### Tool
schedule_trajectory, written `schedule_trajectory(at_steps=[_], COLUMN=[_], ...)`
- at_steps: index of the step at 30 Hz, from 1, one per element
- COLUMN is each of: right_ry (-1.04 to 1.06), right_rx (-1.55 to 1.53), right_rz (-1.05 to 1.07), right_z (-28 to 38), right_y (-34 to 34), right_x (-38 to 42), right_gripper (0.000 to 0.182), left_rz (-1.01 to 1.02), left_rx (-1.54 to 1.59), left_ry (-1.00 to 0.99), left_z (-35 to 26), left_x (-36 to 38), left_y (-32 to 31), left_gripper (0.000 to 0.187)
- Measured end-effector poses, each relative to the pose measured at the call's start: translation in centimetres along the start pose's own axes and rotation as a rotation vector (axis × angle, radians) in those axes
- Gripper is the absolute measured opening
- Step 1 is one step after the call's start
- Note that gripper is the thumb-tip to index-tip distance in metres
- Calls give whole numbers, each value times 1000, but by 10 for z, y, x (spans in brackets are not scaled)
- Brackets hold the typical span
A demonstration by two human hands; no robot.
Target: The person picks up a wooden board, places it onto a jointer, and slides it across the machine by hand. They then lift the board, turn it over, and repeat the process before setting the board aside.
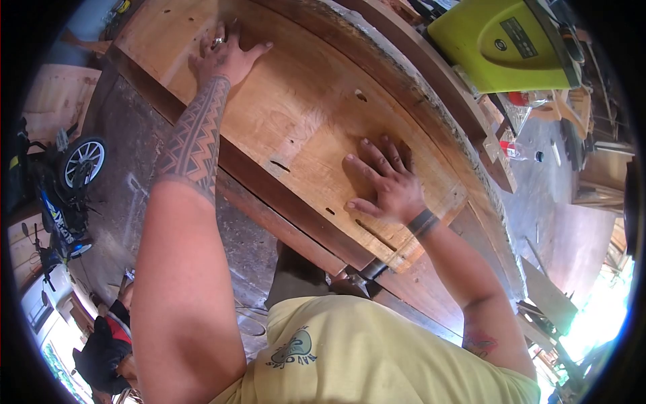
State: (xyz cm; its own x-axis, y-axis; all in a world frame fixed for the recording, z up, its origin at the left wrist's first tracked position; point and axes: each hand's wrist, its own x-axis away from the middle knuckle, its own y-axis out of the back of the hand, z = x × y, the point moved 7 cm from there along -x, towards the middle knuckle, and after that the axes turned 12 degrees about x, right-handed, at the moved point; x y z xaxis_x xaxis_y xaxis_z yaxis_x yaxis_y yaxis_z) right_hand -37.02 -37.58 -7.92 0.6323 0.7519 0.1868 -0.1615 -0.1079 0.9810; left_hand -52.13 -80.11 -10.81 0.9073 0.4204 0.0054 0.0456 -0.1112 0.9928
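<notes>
A: Head view: where are the hands sitting?
B: Left hand [225,57] is lying open, flat on the plank's [303,128] far end. Right hand [387,182] is pressing open-palmed near the close end. Plank is lying on the worktop [431,283].

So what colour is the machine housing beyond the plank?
Lime green housing, clearest in the head view.
</notes>
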Motion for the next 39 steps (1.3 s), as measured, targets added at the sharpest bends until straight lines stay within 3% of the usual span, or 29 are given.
schedule_trajectory(at_steps=[14, 17, 23, 29, 32, 35, 39], right_ry=[1, 0, -12, -20, -18, -26, -21], right_rx=[-1, 3, 45, 40, 22, -10, 59], right_rz=[-24, -17, 3, 6, -19, -19, -22], right_z=[5, 7, 9, 21, 33, 41, 42], right_y=[2, 4, 2, 10, 13, 17, 13], right_x=[-18, -22, -30, -70, -104, -136, -134], right_gripper=[96, 97, 96, 97, 97, 96, 100], left_rz=[-25, 153, 184, 157, 90, -1, -11], left_rx=[6, 152, 191, 209, 90, 55, 133], left_ry=[0, 69, 72, 56, 2, 4, -227], left_z=[12, -6, 0, 27, 37, 86, 83], left_x=[-17, 0, -8, -39, -54, -107, -66], left_y=[-3, 38, 45, 46, 69, 19, -11], left_gripper=[116, 122, 124, 117, 103, 116, 107])
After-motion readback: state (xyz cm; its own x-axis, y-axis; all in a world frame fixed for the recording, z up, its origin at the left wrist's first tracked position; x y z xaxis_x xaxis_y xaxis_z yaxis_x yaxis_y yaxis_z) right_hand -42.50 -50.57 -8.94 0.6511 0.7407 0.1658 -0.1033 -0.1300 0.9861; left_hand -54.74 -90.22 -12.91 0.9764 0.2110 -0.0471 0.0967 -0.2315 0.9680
